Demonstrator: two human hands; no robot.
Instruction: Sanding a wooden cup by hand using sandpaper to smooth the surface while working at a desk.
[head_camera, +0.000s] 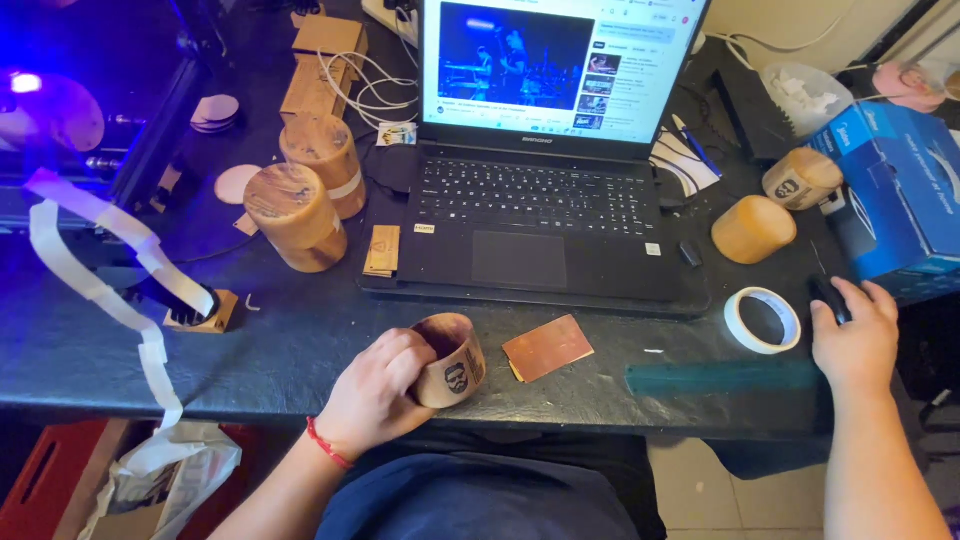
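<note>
Wooden cup (452, 361), engraved on its side, lying tilted at the near edge of the dark desk (300, 340); our left hand (375, 390) is wrapped around it, fingers over the rim. We judge it light, stiff and dry, not slippery; taking it around the wall suits it. Just beside it lies a thin brown sheet (547, 347). Our right hand (855, 335) rests closed over a black mouse (828, 296), near a tape roll (763, 320). Laptop (535, 200) behind.
</note>
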